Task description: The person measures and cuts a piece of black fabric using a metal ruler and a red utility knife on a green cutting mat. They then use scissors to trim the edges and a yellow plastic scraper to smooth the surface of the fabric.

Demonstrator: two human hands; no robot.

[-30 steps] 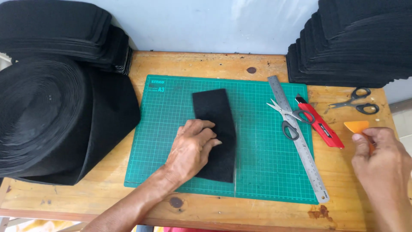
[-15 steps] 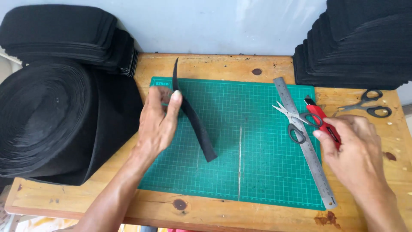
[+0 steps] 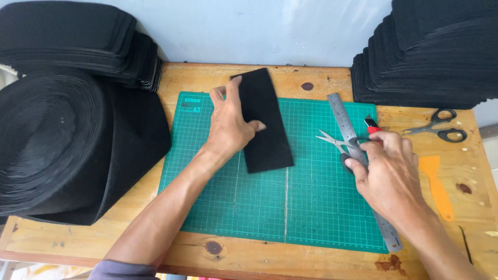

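Turned flat now, black strip (image 3: 265, 124) overhangs green mat (image 3: 311, 207)'s top edge.

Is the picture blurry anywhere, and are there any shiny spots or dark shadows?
Head view: mostly sharp and evenly lit by soft daylight; the long steel ruler shows only a dull sheen; the left hand and right hand cast faint shadows on the green cutting mat; the big black fabric roll is so dark its folds hardly show.
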